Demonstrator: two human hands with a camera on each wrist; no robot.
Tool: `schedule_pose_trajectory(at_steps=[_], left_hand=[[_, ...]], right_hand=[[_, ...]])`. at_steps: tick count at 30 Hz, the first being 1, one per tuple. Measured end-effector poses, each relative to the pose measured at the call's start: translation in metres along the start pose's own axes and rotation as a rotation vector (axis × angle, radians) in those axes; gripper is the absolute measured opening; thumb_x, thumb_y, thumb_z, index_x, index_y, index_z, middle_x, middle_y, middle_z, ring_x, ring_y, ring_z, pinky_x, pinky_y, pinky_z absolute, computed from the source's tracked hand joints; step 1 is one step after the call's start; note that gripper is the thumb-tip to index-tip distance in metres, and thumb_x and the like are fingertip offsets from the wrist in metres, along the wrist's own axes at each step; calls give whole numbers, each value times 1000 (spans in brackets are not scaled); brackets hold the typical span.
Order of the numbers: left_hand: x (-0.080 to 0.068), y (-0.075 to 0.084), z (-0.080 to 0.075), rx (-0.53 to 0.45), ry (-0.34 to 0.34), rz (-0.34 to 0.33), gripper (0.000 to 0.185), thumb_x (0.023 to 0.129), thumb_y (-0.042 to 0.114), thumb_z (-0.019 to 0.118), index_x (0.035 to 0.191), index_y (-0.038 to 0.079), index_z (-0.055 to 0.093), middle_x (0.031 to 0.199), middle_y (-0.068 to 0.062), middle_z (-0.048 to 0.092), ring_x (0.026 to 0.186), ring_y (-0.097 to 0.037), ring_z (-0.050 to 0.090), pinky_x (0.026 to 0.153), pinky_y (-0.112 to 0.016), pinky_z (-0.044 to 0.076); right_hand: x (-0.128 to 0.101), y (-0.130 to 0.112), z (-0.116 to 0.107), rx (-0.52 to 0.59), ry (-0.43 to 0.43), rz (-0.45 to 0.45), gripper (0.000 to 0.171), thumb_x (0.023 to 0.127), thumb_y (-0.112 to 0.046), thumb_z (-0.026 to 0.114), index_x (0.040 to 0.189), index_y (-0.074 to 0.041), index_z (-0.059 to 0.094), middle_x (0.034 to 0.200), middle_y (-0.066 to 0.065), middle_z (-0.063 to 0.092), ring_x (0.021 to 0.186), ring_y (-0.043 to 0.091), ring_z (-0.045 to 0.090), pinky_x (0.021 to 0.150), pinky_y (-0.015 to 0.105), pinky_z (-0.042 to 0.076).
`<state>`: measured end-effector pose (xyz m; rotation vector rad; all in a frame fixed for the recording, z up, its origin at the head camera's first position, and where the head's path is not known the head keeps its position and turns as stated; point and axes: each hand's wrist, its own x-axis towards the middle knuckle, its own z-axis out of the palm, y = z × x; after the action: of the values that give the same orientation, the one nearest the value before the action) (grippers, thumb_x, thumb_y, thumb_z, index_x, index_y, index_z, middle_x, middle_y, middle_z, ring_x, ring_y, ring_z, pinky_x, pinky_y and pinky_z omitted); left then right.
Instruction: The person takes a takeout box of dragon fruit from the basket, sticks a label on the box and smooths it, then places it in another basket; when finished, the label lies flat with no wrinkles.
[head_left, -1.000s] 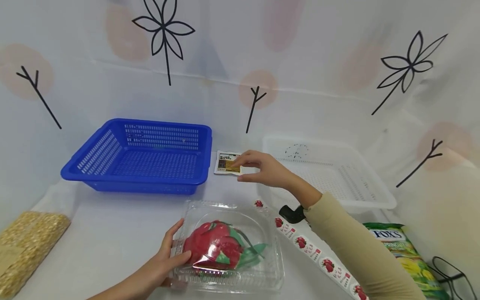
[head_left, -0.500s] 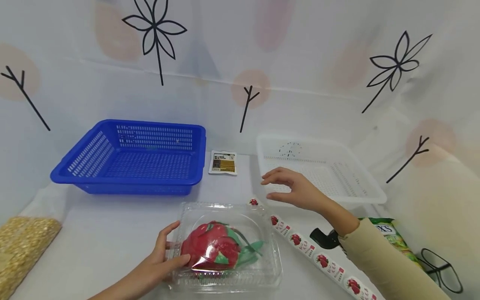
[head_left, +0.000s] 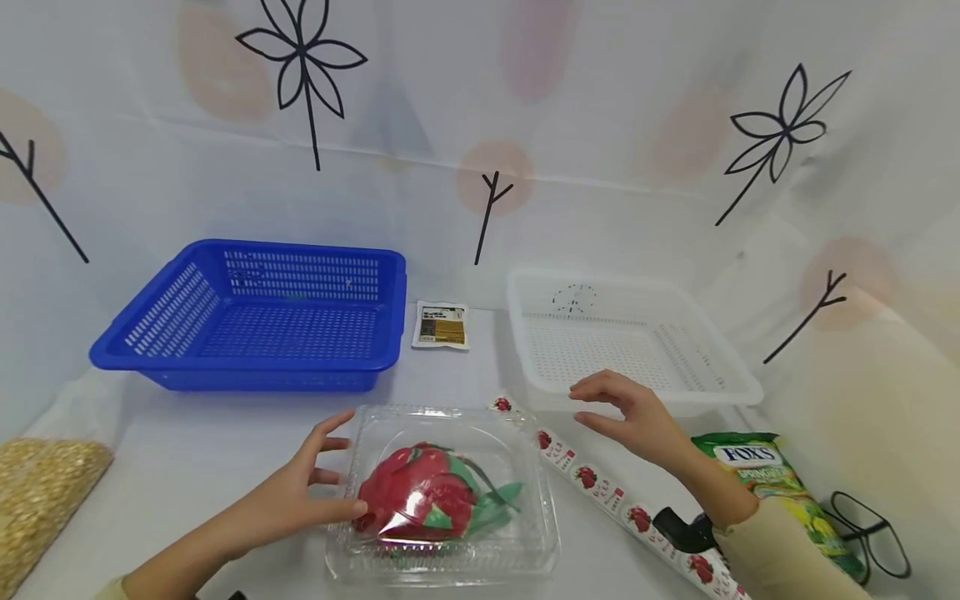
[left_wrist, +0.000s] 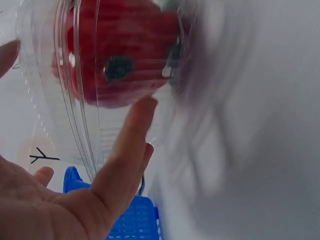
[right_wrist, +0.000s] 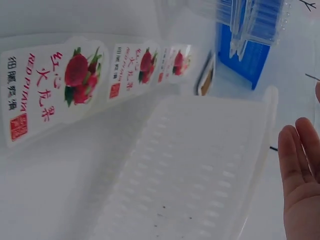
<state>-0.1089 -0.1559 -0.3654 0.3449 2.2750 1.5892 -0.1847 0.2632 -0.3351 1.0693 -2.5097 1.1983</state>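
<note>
A clear plastic clamshell box lies shut on the white table, with a red dragon fruit with green scales inside. My left hand is at its left side, fingers spread and mostly straight, the thumb tip at the lid. In the left wrist view the fingers reach along the box near the fruit. My right hand hovers, holding nothing, fingers slightly bent, at the front edge of the white basket. Below it runs a strip of dragon fruit stickers, printed "RED PITAYA".
A blue basket stands at the back left, and a small flat packet lies between the two baskets. At right are a green FOX'S candy bag and black-framed glasses. A bag of yellow grains lies far left.
My right hand has drawn back from the small packet, moving right and toward me. The left hand's fingers have loosened and spread at the box's side. The view has shifted slightly right.
</note>
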Motion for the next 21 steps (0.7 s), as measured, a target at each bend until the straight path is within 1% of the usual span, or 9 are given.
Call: schedule_pose_trajectory(at_steps=[3,7,11,13,16,18,21], left_hand=[[4,-1,-4,-39,-21,25,97,77,20,75,148,25,9,142,-29,20,114,-48,45,74,-53,51],[8,-3,-5,-101,-60,4,99,77,20,76,149,25,9,143,-29,17,118,-54,37,74,-51,52],[9,-3,-5,-120,-87,-10,98,77,21,75,149,24,9,142,-29,18,119,-56,34,74,-52,51],[9,-2,-5,-125,-90,-13,98,77,21,76,149,24,9,141,-29,19,119,-56,34,74,-53,51],[9,-1,-5,-128,-92,-12,98,76,21,76,149,24,9,141,-29,21,119,-55,34,75,-54,50],[9,-1,-5,-129,-95,-7,98,76,21,76,149,24,9,140,-30,21,119,-55,34,75,-54,50],[9,-1,-5,-132,-97,0,99,77,21,76,149,23,8,140,-30,21,119,-55,34,74,-52,51]], right_hand=[[-10,5,3,23,25,17,30,79,5,70,104,-9,64,104,5,60,97,12,58,84,22,48],[-21,15,8,-5,6,105,26,80,-2,71,104,-11,64,102,3,61,94,14,59,83,22,49],[-27,24,12,-53,-37,183,24,81,-9,72,103,-9,64,101,5,63,93,23,60,83,31,51],[-29,27,14,-65,-72,213,26,81,-12,73,105,-5,63,102,7,63,94,26,60,82,36,51],[-31,30,16,-72,-132,263,34,80,-16,74,109,-1,61,104,10,62,93,29,59,80,41,51],[-32,32,17,-79,-168,301,41,79,-18,75,112,0,60,105,12,60,92,29,58,79,41,52],[-31,35,19,-93,-211,358,48,76,-21,77,113,1,59,104,10,59,90,26,56,75,36,52]])
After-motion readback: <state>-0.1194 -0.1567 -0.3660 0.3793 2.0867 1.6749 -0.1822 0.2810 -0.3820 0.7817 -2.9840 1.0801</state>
